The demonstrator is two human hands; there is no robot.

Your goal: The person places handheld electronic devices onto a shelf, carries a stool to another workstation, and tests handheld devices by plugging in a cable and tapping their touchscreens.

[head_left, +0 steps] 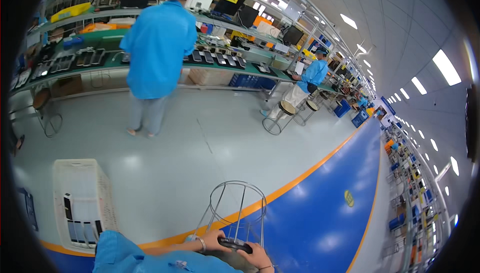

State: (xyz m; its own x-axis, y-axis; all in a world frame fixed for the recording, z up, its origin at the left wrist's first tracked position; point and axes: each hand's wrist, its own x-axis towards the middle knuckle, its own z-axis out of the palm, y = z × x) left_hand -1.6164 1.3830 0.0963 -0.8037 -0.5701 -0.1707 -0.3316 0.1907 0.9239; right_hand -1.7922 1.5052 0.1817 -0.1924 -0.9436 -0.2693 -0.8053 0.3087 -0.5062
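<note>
Close to my body at the lower middle, my left hand and my right hand are closed on the two ends of a small black elongated object. Its exact kind cannot be made out. Just beyond my hands stands a metal wire stool frame with round rings. To the left of my blue sleeve, a white plastic crate sits on the floor. Several phone-like flat pieces lie in its near part.
A person in blue stands at a long green workbench with rows of phones. Farther right, another person is near round-topped stools. An orange line borders the blue walkway.
</note>
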